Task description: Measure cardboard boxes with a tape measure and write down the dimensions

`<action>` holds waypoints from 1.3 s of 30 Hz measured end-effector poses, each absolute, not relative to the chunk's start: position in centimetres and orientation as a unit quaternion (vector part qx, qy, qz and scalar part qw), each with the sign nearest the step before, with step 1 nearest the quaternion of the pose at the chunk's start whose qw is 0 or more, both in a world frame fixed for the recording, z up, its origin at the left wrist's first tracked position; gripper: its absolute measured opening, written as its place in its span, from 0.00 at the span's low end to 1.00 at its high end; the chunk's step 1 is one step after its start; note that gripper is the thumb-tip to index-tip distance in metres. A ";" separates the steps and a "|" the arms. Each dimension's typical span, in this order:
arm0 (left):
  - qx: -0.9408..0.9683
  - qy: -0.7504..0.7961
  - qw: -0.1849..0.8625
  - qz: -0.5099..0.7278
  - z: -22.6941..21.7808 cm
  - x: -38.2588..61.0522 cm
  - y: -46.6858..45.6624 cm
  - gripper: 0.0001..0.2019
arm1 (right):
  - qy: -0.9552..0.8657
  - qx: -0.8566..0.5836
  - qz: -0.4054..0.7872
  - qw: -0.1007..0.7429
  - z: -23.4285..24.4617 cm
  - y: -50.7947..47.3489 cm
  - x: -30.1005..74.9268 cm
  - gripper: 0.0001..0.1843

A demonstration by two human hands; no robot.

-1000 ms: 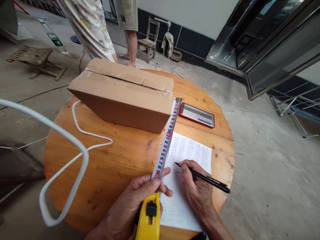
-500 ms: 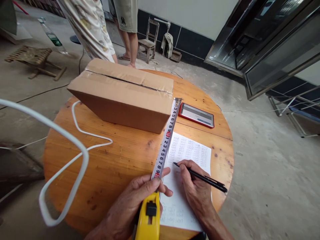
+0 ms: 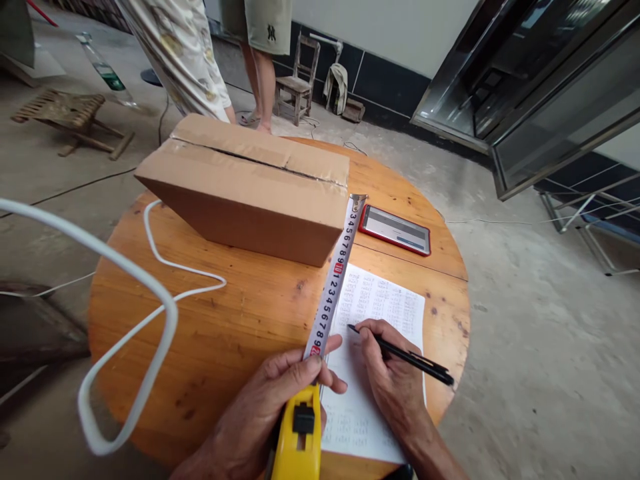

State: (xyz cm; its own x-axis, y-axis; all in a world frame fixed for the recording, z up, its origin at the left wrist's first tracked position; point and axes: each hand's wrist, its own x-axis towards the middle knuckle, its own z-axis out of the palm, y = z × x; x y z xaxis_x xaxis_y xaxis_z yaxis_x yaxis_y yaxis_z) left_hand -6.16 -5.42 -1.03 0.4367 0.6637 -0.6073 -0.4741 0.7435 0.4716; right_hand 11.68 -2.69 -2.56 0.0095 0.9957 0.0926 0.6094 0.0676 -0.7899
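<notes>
My left hand [image 3: 280, 387] is closed on a yellow tape measure [image 3: 300, 440], thumb pressing the blade near the 20 mark. The drawn-out blade [image 3: 330, 287] slants away from me, its hooked end beside the right corner of a cardboard box [image 3: 250, 200]. In my right hand [image 3: 393, 367] is a black pen [image 3: 415, 360], its tip at the sheet of paper [image 3: 345, 380]. Rows of small handwriting cover the sheet's upper part, with more lines near its bottom. Part of the tape measure's case is cut off by the lower frame edge.
A red-cased phone [image 3: 395, 230] lies right of the blade on the round wooden table [image 3: 250, 320]. A white cable [image 3: 170, 293] loops at the left. Beyond stand two people [image 3: 260, 60], a small wooden chair [image 3: 297, 80] and a folding stool [image 3: 75, 113].
Both hands, the tape measure and the pen hold nearly the same place. The view has shifted slightly. A person in shorts at the back has moved a little to the right.
</notes>
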 end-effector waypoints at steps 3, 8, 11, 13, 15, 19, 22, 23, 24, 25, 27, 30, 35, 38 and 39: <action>0.114 0.412 0.838 0.339 -1.0 -6.1 -5.5 0.14 | -0.640 -0.624 0.286 0.345 -2.6 -2.8 11.7 0.09; 0.113 0.407 0.840 0.341 -1.3 -6.1 -5.6 0.13 | -0.639 -0.622 0.287 0.350 -2.7 -2.8 11.7 0.09; 0.114 0.403 0.841 0.343 -1.4 -6.2 -5.7 0.13 | -0.638 -0.623 0.286 0.350 -2.7 -2.8 11.7 0.09; 0.117 0.403 0.841 0.343 -1.4 -6.2 -5.8 0.13 | -0.638 -0.622 0.287 0.350 -2.7 -2.7 11.7 0.09; 0.119 0.405 0.839 0.342 -1.3 -6.3 -5.7 0.13 | -0.641 -0.621 0.285 0.350 -2.6 -2.7 11.7 0.09; 0.122 0.405 0.841 0.338 -1.3 -6.2 -5.5 0.14 | -0.660 -0.610 0.271 0.345 -2.4 -2.6 11.7 0.09; 0.118 0.406 0.840 0.340 -1.3 -6.2 -5.4 0.14 | -0.657 -0.612 0.275 0.344 -2.5 -2.6 11.7 0.09; 0.117 0.406 0.840 0.340 -1.3 -6.2 -5.4 0.13 | -0.653 -0.614 0.277 0.346 -2.5 -2.6 11.7 0.09; 0.115 0.406 0.840 0.340 -1.3 -6.2 -5.5 0.13 | -0.650 -0.616 0.279 0.347 -2.6 -2.6 11.7 0.09; 0.114 0.407 0.840 0.341 -1.3 -6.2 -5.5 0.13 | -0.649 -0.617 0.279 0.347 -2.6 -2.6 11.7 0.09; 0.115 0.407 0.840 0.341 -1.3 -6.3 -5.5 0.13 | -0.653 -0.613 0.276 0.349 -2.6 -2.7 11.7 0.09; 0.117 0.407 0.838 0.343 -1.4 -6.2 -5.5 0.13 | -0.652 -0.605 0.284 0.358 -2.5 -2.8 11.9 0.09; 0.125 0.413 0.836 0.340 -1.4 -6.1 -5.4 0.13 | -0.578 -0.597 0.337 0.443 -2.4 -2.8 12.1 0.08; 0.134 0.408 0.836 0.342 -1.4 -6.1 -5.5 0.14 | -0.531 -0.596 0.356 0.487 -2.1 -2.6 12.0 0.08; 0.136 0.407 0.836 0.343 -1.4 -6.1 -5.6 0.14 | -0.525 -0.593 0.363 0.491 -1.8 -2.5 12.0 0.08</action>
